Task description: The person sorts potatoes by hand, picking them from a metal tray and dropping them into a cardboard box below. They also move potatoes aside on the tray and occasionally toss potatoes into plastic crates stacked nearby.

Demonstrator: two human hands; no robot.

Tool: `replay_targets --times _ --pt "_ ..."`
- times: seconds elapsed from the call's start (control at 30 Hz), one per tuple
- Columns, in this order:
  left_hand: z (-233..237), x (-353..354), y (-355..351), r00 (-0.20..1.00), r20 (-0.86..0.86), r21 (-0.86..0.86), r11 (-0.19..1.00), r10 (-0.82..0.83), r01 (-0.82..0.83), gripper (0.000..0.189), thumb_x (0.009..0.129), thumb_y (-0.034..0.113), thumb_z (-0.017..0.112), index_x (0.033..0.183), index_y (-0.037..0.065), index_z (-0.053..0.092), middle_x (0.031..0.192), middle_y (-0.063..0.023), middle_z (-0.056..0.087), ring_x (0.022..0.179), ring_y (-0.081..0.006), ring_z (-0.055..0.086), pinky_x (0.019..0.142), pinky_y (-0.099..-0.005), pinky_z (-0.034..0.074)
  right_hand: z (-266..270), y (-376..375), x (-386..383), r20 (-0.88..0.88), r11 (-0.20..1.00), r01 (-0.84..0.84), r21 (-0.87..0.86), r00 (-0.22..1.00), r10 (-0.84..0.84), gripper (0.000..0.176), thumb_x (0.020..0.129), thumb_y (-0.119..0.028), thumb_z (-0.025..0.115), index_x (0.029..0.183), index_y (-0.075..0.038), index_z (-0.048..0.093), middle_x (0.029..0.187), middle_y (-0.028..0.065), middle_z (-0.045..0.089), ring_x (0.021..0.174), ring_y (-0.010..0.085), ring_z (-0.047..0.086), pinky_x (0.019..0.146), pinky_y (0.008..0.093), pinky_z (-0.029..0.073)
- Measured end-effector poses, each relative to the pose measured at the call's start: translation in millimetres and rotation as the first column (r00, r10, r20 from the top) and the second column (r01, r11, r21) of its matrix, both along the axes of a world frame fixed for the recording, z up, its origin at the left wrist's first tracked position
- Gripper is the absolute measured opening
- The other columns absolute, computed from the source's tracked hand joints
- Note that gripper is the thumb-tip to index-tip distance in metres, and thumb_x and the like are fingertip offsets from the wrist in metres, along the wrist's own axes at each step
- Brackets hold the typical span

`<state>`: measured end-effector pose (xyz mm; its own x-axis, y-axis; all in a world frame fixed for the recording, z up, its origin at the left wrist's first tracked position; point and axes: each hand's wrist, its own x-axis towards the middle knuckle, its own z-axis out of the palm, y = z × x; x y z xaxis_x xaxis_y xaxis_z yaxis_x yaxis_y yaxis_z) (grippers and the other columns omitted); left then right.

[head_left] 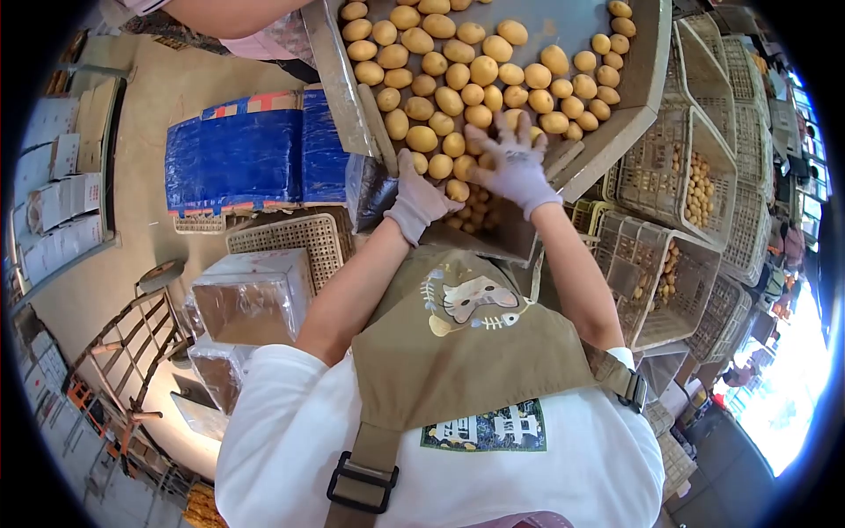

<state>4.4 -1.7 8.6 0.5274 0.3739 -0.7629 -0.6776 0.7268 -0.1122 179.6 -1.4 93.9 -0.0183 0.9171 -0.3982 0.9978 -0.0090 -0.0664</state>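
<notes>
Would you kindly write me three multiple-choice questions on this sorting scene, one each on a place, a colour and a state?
1. Relative to the tray, where do the crates holding fruit stand?
A) left B) right C) on top of it
2. What colour is the sheet left of the tray?
A) blue B) red C) green
3. How is the right hand placed?
A) clenched in a fist B) hanging at the side C) fingers spread over the yellow fruits

Answers: B, the filled crates line the right side; A, the sheet is plainly blue; C, its gloved fingers fan out on the fruits.
</notes>
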Motion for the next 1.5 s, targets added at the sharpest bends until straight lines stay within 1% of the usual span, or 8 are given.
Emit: replay_targets --times 0.4,0.47,0.53,0.8,0.97,1.2,1.33,1.5 --pt "6 -13 -1 0.986 -0.062 0.085 0.983 -0.155 0.16 0.053 0.097 0.045 0.051 0.144 0.021 0.042 0.143 -0.0044 0.051 0.133 -0.0281 0.048 0.112 -0.0632 0.03 -5 -8 24 0.021 0.979 -0.074 0.191 0.997 0.071 0.049 0.086 -0.038 0.064 0.134 -0.028 0.062 0.135 0.0041 0.061 0.131 0.0416 0.046 0.11 0.0558 0.034" --pt "-19 -22 -15 0.784 -0.571 0.611 0.511 -0.244 0.605 0.037 0.095 0.027 0.056 0.129 0.013 0.051 0.118 -0.0049 0.061 0.109 -0.0242 0.061 0.095 -0.0419 0.05 -3 13 39 -0.105 0.991 0.126 -0.032 0.986 -0.129 0.036 0.088 -0.039 0.061 0.121 -0.028 0.068 0.121 0.0047 0.068 0.116 0.0351 0.059 0.099 0.0488 0.045" --pt "-14 -12 -9 0.929 -0.293 0.227 0.928 -0.224 0.296 0.032 0.093 0.021 0.058 0.122 0.009 0.052 0.11 -0.0048 0.062 0.099 -0.0224 0.063 0.086 -0.0338 0.055 -7 27 39 -0.123 0.915 0.194 0.354 0.979 -0.16 0.024 0.089 -0.025 0.062 0.111 -0.021 0.069 0.11 0.0114 0.068 0.099 0.0346 0.066 0.081 0.0445 0.053" --pt "-34 2 -14 0.992 0.116 0.076 0.996 -0.053 0.044 0.02 0.091 0.024 0.055 0.109 0.015 0.055 0.122 -0.0037 0.056 0.12 -0.0253 0.05 0.104 -0.0675 0.035 -8 52 20 0.07 0.995 0.098 -0.016 0.993 -0.097 0.033 0.089 -0.024 0.064 0.119 -0.013 0.058 0.119 0.0184 0.062 0.105 0.0352 0.065 0.083 0.0465 0.054" --pt "9 -3 -6 0.986 0.151 0.165 0.985 -0.076 0.051 0.086 0.085 0.078 0.045 0.151 0.024 0.036 0.152 -0.0047 0.042 0.141 -0.0298 0.037 0.111 -0.0726 0.016 -29 23 21 -0.069 0.966 0.204 0.162 0.978 -0.195 0.035 0.082 -0.026 0.069 0.112 -0.011 0.06 0.11 0.0154 0.061 0.101 0.0357 0.065 0.082 0.0443 0.054" --pt "-1 -5 -9 0.963 0.268 0.184 0.982 -0.012 -0.039 0.083 0.087 0.078 0.039 0.152 0.027 0.035 0.155 -0.0044 0.037 0.141 -0.0328 0.036 0.109 -0.0752 0.014 30 -152 42 -0.512 0.658 0.466 0.592 0.848 -0.141 0.041 0.075 -0.003 0.075 0.116 -0.007 0.068 0.115 0.0165 0.06 0.102 0.0318 0.063 0.086 0.0362 0.054" --pt "2 2 -5 0.983 0.179 0.099 0.995 -0.05 0.032 0.081 0.089 0.075 0.04 0.153 0.026 0.034 0.158 -0.0039 0.034 0.145 -0.0322 0.03 0.11 -0.0753 0.011 0 -229 81 -0.009 0.784 0.549 0.289 0.821 -0.571 0.037 0.086 -0.012 0.067 0.123 -0.009 0.065 0.125 0.0214 0.058 0.112 0.039 0.06 0.09 0.044 0.054" --pt "-5 8 -5 0.985 0.147 0.157 0.985 -0.093 0.07 0.076 0.091 0.072 0.041 0.151 0.025 0.036 0.157 -0.0032 0.036 0.147 -0.0297 0.026 0.11 -0.0757 0.009 44 -118 34 -0.316 0.722 0.322 0.613 0.937 -0.15 0.04 0.08 -0.009 0.072 0.119 -0.008 0.068 0.122 0.0149 0.063 0.108 0.0347 0.061 0.095 0.0446 0.047"
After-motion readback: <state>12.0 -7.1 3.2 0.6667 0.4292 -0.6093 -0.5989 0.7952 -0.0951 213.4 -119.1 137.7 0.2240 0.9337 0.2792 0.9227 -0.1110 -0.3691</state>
